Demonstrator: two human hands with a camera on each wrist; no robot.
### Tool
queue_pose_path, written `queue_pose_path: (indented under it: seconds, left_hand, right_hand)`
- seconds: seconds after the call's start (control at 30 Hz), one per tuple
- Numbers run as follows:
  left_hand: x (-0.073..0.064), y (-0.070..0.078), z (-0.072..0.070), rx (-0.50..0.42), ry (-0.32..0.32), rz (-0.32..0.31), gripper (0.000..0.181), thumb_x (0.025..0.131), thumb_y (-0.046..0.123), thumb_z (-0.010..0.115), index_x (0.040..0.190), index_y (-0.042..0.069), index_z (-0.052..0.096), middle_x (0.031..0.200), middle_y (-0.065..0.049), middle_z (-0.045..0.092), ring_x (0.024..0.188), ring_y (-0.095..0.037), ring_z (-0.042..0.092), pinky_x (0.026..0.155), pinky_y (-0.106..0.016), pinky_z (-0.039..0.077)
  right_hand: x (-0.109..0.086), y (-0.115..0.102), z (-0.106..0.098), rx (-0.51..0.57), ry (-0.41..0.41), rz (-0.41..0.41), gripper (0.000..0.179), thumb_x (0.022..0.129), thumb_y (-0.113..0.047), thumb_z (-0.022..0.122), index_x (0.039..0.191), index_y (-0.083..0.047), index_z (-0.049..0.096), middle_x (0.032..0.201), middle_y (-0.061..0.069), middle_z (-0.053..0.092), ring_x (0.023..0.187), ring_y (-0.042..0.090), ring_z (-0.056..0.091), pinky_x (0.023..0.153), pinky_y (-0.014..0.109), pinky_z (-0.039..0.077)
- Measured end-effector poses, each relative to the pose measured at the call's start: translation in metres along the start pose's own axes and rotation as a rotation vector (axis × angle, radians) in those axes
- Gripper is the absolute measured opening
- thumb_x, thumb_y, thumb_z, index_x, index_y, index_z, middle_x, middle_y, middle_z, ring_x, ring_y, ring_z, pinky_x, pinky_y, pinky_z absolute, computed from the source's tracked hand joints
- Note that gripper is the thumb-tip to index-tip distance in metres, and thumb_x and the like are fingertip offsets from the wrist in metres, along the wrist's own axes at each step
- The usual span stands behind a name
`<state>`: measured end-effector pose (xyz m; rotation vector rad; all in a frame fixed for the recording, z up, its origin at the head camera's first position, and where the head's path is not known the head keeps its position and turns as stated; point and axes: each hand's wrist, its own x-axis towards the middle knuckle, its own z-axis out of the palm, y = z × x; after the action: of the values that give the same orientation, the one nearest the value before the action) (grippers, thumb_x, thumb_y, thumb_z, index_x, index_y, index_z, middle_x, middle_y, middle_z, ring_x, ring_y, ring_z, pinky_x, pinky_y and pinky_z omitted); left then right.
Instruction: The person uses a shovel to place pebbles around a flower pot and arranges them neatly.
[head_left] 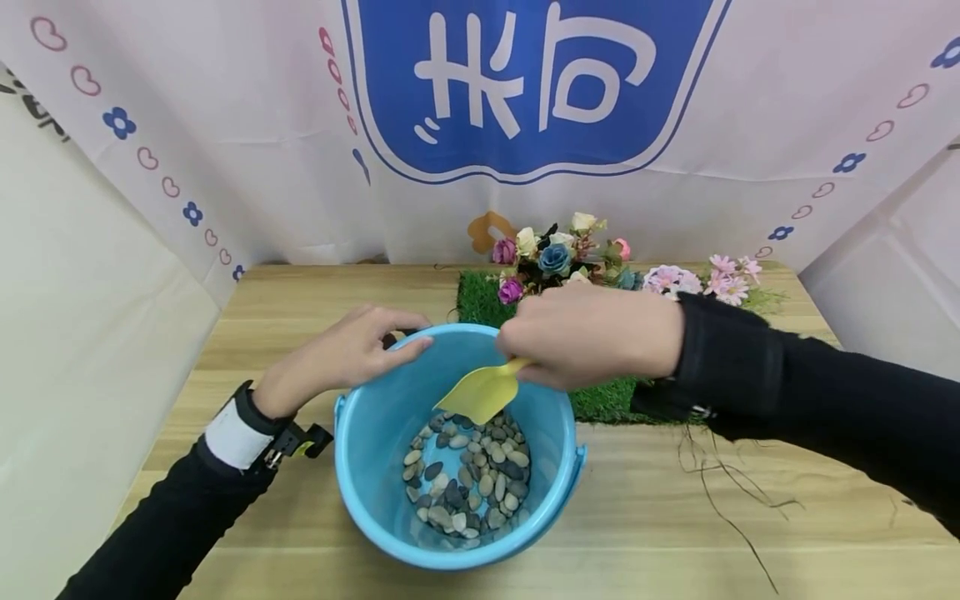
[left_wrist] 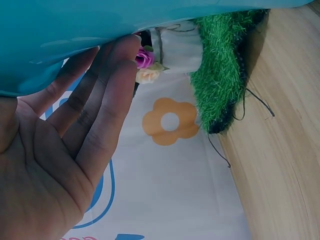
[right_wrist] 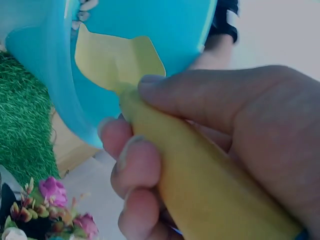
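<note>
A light-blue bucket (head_left: 360, 504) stands on the table with grey, tan and dark pebbles (head_left: 480, 475) spread over its bottom. My left hand (head_left: 341, 354) holds the bucket's far-left rim, thumb at the edge and fingers along the outside. The left wrist view shows those fingers (left_wrist: 107, 115) against the bucket's outer wall; the thumb is mostly out of sight there. In my right hand (head_left: 592, 337) is a small yellow shovel (head_left: 480, 393), gripped by its handle. Its blade hangs inside the bucket, above the pebbles, and no pebbles show on it.
Behind the bucket lies a green artificial grass mat (head_left: 480, 296) bearing artificial roses (head_left: 555, 258). Pink flowers (head_left: 727, 279) stand at the back right. Dark loose threads (head_left: 738, 492) lie on the wooden table (head_left: 825, 533). A printed white cloth (head_left: 277, 200) hangs behind.
</note>
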<state>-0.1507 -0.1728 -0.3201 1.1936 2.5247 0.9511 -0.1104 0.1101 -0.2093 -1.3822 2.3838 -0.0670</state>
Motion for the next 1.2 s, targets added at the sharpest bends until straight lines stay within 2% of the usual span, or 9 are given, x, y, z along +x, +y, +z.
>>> queue_pose_path:
  seconds: [0.17, 0.3, 0.47, 0.63, 0.83, 0.97, 1.1, 1.2]
  left_hand:
    - [-0.002, -0.001, 0.001, -0.016, 0.001, -0.003, 0.017, 0.106, 0.021, 0.057, 0.106, 0.013, 0.072, 0.092, 0.004, 0.069, 0.077, -0.006, 0.068, 0.067, -0.031, 0.057]
    - [-0.002, -0.003, 0.001, -0.024, 0.002, 0.004, 0.017, 0.106, 0.02, 0.056, 0.105, 0.013, 0.072, 0.09, 0.005, 0.069, 0.076, -0.006, 0.069, 0.067, -0.031, 0.057]
    - [-0.003, -0.003, 0.001, -0.024, -0.001, 0.01, 0.017, 0.106, 0.019, 0.056, 0.104, 0.013, 0.072, 0.089, 0.006, 0.069, 0.075, -0.005, 0.068, 0.067, -0.031, 0.057]
    - [0.0, -0.002, 0.001, -0.018, -0.001, 0.023, 0.017, 0.106, 0.019, 0.056, 0.103, 0.013, 0.072, 0.088, 0.007, 0.069, 0.073, -0.004, 0.067, 0.066, -0.032, 0.057]
    - [0.002, -0.001, 0.0, -0.018, 0.003, 0.042, 0.015, 0.105, 0.017, 0.057, 0.1, 0.013, 0.071, 0.087, 0.008, 0.068, 0.074, -0.005, 0.066, 0.067, -0.033, 0.056]
    - [0.001, -0.001, 0.0, -0.015, 0.001, 0.035, 0.015, 0.105, 0.018, 0.057, 0.1, 0.014, 0.071, 0.087, 0.008, 0.068, 0.075, -0.005, 0.066, 0.067, -0.033, 0.056]
    - [0.001, -0.002, 0.0, -0.015, 0.003, 0.03, 0.016, 0.105, 0.018, 0.057, 0.1, 0.013, 0.071, 0.088, 0.007, 0.069, 0.076, -0.005, 0.067, 0.067, -0.033, 0.056]
    - [0.001, -0.003, 0.001, -0.014, 0.003, 0.03, 0.016, 0.105, 0.019, 0.057, 0.101, 0.013, 0.072, 0.09, 0.006, 0.07, 0.077, -0.006, 0.067, 0.068, -0.033, 0.056]
  right_hand:
    - [0.017, -0.008, 0.006, -0.09, -0.078, 0.031, 0.013, 0.1, -0.014, 0.065, 0.088, -0.01, 0.063, 0.07, 0.0, 0.056, 0.056, 0.013, 0.054, 0.053, 0.027, 0.048]
    - [0.029, -0.015, 0.011, -0.16, -0.13, 0.057, 0.011, 0.102, -0.014, 0.062, 0.092, -0.01, 0.067, 0.074, 0.0, 0.057, 0.059, 0.015, 0.056, 0.055, 0.028, 0.049]
    - [0.038, -0.022, 0.014, -0.258, -0.158, 0.05, 0.008, 0.102, -0.014, 0.064, 0.101, -0.009, 0.071, 0.077, 0.001, 0.06, 0.06, 0.016, 0.056, 0.056, 0.028, 0.05]
    - [0.042, -0.028, 0.016, -0.368, -0.179, 0.053, 0.007, 0.099, -0.017, 0.069, 0.1, -0.012, 0.073, 0.072, 0.001, 0.059, 0.06, 0.016, 0.056, 0.057, 0.029, 0.052]
    - [0.048, -0.037, 0.023, -0.499, -0.161, 0.076, 0.015, 0.102, -0.024, 0.065, 0.094, -0.016, 0.074, 0.066, -0.002, 0.057, 0.055, 0.013, 0.054, 0.053, 0.027, 0.049]
    - [0.053, -0.042, 0.03, -0.599, -0.139, 0.085, 0.019, 0.103, -0.028, 0.064, 0.09, -0.019, 0.074, 0.063, -0.004, 0.05, 0.05, 0.01, 0.042, 0.05, 0.024, 0.043]
    - [0.055, -0.044, 0.038, -0.685, -0.115, 0.061, 0.025, 0.104, -0.028, 0.062, 0.082, -0.022, 0.071, 0.058, -0.005, 0.041, 0.049, 0.011, 0.028, 0.048, 0.025, 0.031]
    - [0.056, -0.044, 0.043, -0.755, -0.102, 0.03, 0.025, 0.104, -0.029, 0.062, 0.081, -0.024, 0.072, 0.057, -0.005, 0.043, 0.047, 0.011, 0.028, 0.049, 0.027, 0.029]
